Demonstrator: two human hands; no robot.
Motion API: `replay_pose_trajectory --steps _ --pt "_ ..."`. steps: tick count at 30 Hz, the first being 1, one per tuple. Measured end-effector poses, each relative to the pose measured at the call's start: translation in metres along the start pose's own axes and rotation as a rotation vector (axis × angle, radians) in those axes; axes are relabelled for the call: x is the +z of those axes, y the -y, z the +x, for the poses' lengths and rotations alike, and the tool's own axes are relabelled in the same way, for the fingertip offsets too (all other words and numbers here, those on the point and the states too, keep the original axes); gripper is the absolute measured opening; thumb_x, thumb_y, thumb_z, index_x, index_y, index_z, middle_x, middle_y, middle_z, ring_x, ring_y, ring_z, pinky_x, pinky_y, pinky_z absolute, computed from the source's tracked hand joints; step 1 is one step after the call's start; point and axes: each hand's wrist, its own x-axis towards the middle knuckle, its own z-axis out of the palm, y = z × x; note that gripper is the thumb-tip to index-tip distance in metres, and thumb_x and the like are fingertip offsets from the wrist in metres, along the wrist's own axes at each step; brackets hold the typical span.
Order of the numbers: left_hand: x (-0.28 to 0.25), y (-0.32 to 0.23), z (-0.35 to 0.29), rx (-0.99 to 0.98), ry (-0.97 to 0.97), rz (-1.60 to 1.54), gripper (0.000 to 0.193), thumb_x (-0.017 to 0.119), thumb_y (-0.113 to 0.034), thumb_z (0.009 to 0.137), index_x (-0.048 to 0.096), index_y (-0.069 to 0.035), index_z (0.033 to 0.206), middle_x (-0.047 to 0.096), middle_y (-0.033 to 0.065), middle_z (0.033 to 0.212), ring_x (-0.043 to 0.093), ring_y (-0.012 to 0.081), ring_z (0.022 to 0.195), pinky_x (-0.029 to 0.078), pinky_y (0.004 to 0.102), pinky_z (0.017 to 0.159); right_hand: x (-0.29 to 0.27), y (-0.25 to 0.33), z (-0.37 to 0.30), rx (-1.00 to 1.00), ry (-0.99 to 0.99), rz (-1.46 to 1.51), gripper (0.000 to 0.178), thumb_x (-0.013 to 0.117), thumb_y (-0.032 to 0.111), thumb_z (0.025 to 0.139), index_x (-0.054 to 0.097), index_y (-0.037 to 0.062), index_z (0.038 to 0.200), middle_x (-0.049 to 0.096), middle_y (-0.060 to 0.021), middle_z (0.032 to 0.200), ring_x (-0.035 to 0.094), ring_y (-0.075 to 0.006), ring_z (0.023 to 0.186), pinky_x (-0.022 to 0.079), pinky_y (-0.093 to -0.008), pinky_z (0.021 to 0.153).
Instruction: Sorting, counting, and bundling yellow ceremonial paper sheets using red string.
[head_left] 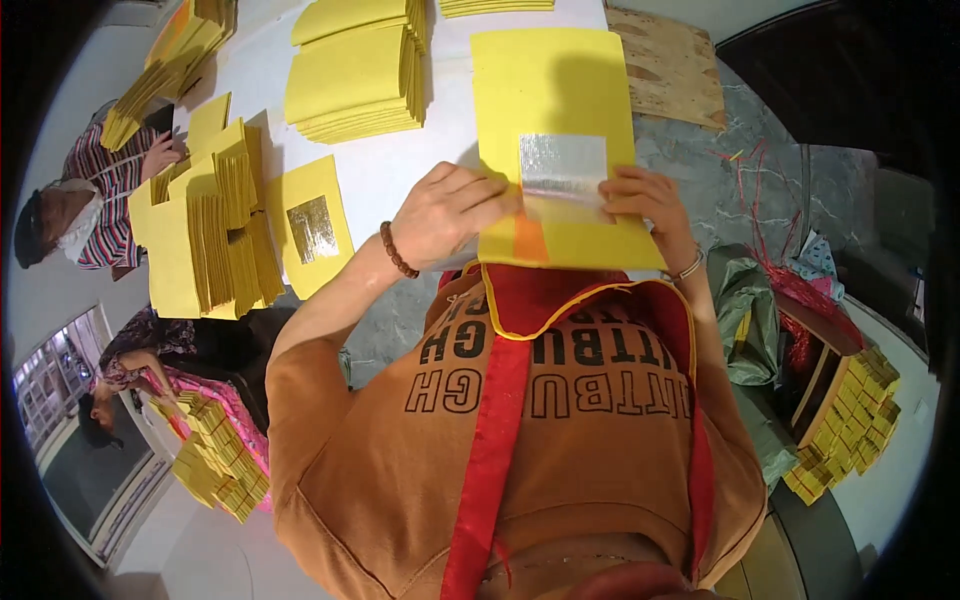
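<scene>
In front of me, at the table's near edge, lies a large yellow paper sheet (550, 85) with a silver foil square (563, 160) and a small orange patch (530, 237). My left hand (450, 215) is closed at the sheet's left side, fingertips together beside the orange patch. At the right side, my right hand (648, 203) has its fingers bent over the foil's right edge. Both thumbs are mostly hidden. A crease or raised edge runs across the foil between the hands; the paper below it looks slightly blurred.
Folded yellow paper stacks (355, 85) stand on the white table (450, 110), with more bundles (205, 230) at left. Another foil-marked sheet (312, 228) lies beside my left forearm. Two people sit at left. A wooden board (665, 65) and piled yellow bundles (850, 425) are at right.
</scene>
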Motion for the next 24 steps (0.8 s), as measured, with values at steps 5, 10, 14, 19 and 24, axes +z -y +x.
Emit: replay_pose_trajectory --steps 5,10,14,19,24 --pt "0.012 0.002 0.007 -0.498 -0.015 -0.294 0.014 0.057 -0.015 0.081 0.059 -0.003 0.085 0.058 0.0125 0.064 0.056 0.0271 0.059 0.044 0.0382 0.055 0.010 -0.003 0.003 0.405 -0.112 0.238 0.019 0.066 0.016 0.075 0.062 0.0091 0.093 0.063 -0.0067 0.096 0.059 -0.0187 0.090 0.041 -0.0294 0.076" --pt "0.037 0.028 0.014 -0.780 -0.084 -0.649 0.028 0.054 -0.026 0.086 0.055 0.001 0.080 0.049 0.0093 0.053 0.046 0.0186 0.046 0.036 0.0322 0.047 0.031 -0.005 0.031 0.424 -0.531 0.590 0.039 0.066 0.015 0.076 0.054 0.0058 0.112 0.063 -0.0042 0.080 0.056 -0.0090 0.065 0.040 -0.0207 0.055" --pt "0.033 0.030 0.025 -0.867 -0.065 -0.859 0.022 0.055 -0.021 0.086 0.054 0.001 0.088 0.049 0.0033 0.054 0.043 0.0115 0.046 0.035 0.0282 0.046 0.023 -0.007 0.035 0.587 -0.465 0.374 0.043 0.066 0.011 0.076 0.050 0.0052 0.116 0.057 -0.0008 0.070 0.045 -0.0055 0.054 0.036 -0.0204 0.049" --pt "0.019 0.025 0.035 -0.979 -0.047 -0.981 0.033 0.057 -0.012 0.084 0.042 0.001 0.111 0.048 -0.0017 0.055 0.042 0.0051 0.051 0.035 0.0221 0.047 0.026 -0.007 0.042 0.633 -0.452 0.478 0.038 0.065 0.009 0.076 0.052 0.0052 0.111 0.053 0.0002 0.067 0.041 -0.0055 0.052 0.034 -0.0201 0.049" --pt "0.012 0.017 0.036 -0.862 -0.171 -0.657 0.045 0.061 -0.016 0.082 0.039 -0.002 0.118 0.054 0.0071 0.076 0.050 0.0134 0.065 0.040 0.0263 0.056 0.034 -0.021 0.039 0.603 -0.465 0.474 0.036 0.065 0.008 0.075 0.054 0.0054 0.109 0.055 -0.0009 0.067 0.046 -0.0060 0.055 0.036 -0.0206 0.050"
